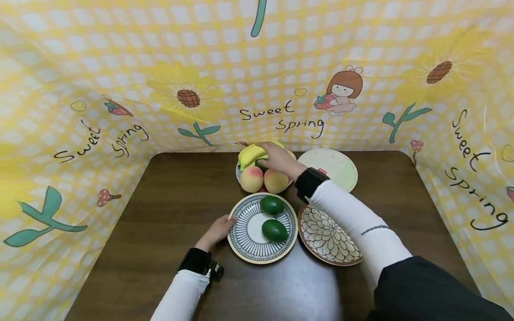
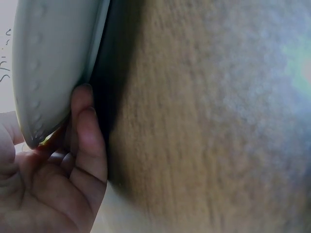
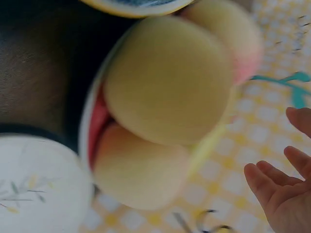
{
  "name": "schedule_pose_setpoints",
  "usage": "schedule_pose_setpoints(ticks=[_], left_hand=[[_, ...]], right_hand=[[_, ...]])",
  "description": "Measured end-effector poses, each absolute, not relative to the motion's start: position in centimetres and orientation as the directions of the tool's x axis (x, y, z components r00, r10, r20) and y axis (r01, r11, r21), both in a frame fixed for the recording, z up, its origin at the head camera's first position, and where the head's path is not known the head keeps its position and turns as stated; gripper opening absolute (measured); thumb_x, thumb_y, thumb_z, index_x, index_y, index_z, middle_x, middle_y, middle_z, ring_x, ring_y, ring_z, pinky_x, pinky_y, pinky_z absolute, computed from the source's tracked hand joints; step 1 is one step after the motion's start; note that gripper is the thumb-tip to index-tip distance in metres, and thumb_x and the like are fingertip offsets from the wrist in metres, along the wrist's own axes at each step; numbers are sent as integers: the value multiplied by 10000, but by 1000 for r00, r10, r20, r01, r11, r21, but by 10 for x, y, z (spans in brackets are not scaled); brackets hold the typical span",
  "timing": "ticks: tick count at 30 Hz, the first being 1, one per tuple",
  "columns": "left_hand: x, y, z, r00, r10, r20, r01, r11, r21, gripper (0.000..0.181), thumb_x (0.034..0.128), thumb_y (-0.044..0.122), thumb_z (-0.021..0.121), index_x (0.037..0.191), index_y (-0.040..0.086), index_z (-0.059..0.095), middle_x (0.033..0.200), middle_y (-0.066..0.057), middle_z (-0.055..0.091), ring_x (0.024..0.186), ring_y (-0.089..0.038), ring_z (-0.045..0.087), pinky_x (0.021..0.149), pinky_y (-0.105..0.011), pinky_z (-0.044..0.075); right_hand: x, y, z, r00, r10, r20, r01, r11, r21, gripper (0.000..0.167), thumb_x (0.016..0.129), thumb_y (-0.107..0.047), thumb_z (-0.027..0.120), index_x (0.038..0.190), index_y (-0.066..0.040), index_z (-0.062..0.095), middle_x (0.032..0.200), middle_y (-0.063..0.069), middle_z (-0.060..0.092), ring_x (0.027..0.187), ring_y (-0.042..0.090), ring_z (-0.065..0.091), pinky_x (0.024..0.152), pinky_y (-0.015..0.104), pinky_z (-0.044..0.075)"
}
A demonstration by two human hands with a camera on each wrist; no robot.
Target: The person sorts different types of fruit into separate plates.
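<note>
The dark wooden table (image 1: 160,214) is being enclosed, behind and along both sides, by a yellow-and-white checked cloth (image 1: 257,62). Behind the table, printed sunflowers (image 1: 188,98) and "Sweet Spring" lettering (image 1: 281,118) are being displayed. A pale glare (image 1: 309,285) is being reflected off the table's near part.

On the brown desk (image 1: 168,209) there are a bowl (image 3: 86,131), far in the middle, a pale plate (image 1: 339,167) to its right and, nearer, a flowered plate (image 1: 329,236). Whether the striped plate (image 1: 254,229) rests fully there, I cannot tell.
</note>
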State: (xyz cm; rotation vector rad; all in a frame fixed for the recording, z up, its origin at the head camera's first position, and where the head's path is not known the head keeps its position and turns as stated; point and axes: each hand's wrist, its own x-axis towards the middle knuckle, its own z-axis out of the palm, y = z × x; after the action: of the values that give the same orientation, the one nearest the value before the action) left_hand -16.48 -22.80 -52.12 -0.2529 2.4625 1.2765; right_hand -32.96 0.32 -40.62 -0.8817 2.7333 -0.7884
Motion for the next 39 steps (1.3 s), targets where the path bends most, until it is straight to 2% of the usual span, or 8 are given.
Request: schedule_pose_setpoints(ticks=[3,8,12,16,21,28,35,39], left_hand=[[-166,-225,-522,-929,4,-369,-302,566,767,424,1107,252,386,1270,-74,603,1079,-184,681,1058,-254,617,1040,-428,449],[-164,-225,-521,-934,-4,-358,-300,555,776,401,1109,233,378,1210,-74,616,1017,-172,688,1030,-246,625,1013,-403,460],[-163,-224,-519,-934,-7,-357,-300,557,774,418,1106,217,369,1268,-96,595,1109,-210,681,1127,-308,613,1071,-471,448],[-162,-223,-518,-926,-14,-378,-319,564,762,441,1106,210,358,1342,-110,549,1211,-239,653,1225,-360,579,1125,-535,411],[-163,-224,-518,-927,-6,-374,-310,573,759,432,1107,203,360,1336,-113,547,1194,-231,654,1201,-348,586,1112,-532,420],[-162,-221,-518,-940,0,-342,-279,580,765,411,1101,190,369,1296,-111,569,1133,-222,663,1140,-331,604,1088,-533,435],[-165,-221,-517,-937,16,-348,-275,578,768,445,1105,188,357,1352,-142,525,1228,-269,640,1240,-386,572,1135,-554,402],[-165,-222,-516,-935,5,-354,-287,573,768,432,1103,180,358,1337,-137,534,1181,-255,647,1195,-364,580,1124,-543,407]], right_hand=[[-348,-2,-418,-819,-569,-67,-469,733,-492,621,1010,-152,633,1563,-23,381,1561,213,478,1474,357,432,1213,454,375],[-361,-11,-427,-795,-586,-157,-464,754,-465,620,954,-80,657,1519,40,430,1495,238,549,1424,366,493,1194,439,402],[-366,-16,-430,-782,-594,-189,-462,756,-465,579,918,-53,658,1467,34,499,1468,223,577,1372,342,542,1171,417,423],[-369,-21,-433,-773,-594,-225,-455,765,-456,496,894,-8,640,1384,14,566,1360,197,646,1161,283,597,1006,347,461],[-370,-25,-435,-772,-580,-261,-433,780,-452,423,880,15,653,1301,11,603,1255,183,675,970,238,507,856,310,387],[-372,-20,-437,-763,-606,-227,-469,760,-450,400,874,6,672,1270,22,617,1234,190,678,956,224,515,846,291,403],[-375,-13,-436,-774,-616,-150,-491,733,-471,149,855,-22,703,980,5,625,886,77,556,818,203,460,759,276,375],[-375,-10,-436,-775,-621,-113,-494,708,-504,235,878,-72,718,1084,27,664,988,141,642,883,244,536,822,313,439]])
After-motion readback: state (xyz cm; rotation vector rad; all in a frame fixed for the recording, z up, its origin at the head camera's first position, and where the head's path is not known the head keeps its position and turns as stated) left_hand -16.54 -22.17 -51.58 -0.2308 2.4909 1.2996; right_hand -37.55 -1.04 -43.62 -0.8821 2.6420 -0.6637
